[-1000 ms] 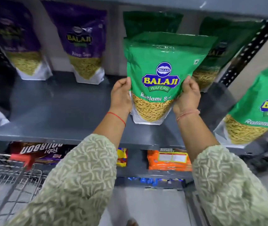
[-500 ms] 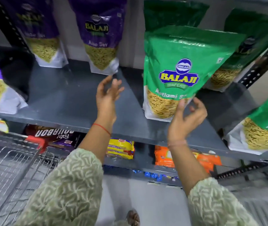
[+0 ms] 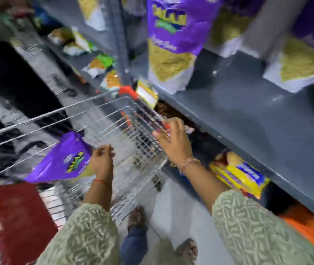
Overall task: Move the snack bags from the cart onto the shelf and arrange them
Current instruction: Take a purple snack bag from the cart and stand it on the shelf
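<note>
Grey steel shelf (image 3: pixel 248 115) runs along the right, plenty of bare room in front of the standing purple snack bags (image 3: pixel 171 44). Wire cart (image 3: pixel 114 131) sits left, its rim close under the shelf lip, so lift high to clear both. One purple bag (image 3: pixel 64 159) leans inside. Left hand (image 3: pixel 102 161) is at its edge, fingers curled, though blur hides whether it grips. Right hand (image 3: pixel 173 142) hovers spread and empty; best bring it in to support the bag's far side.

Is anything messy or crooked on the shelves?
Yes. On the far shelf several small packets lie scattered and tipped, not standing in a row. The nearer purple bags stand upright. The picture is blurred, so details are unclear.
</note>
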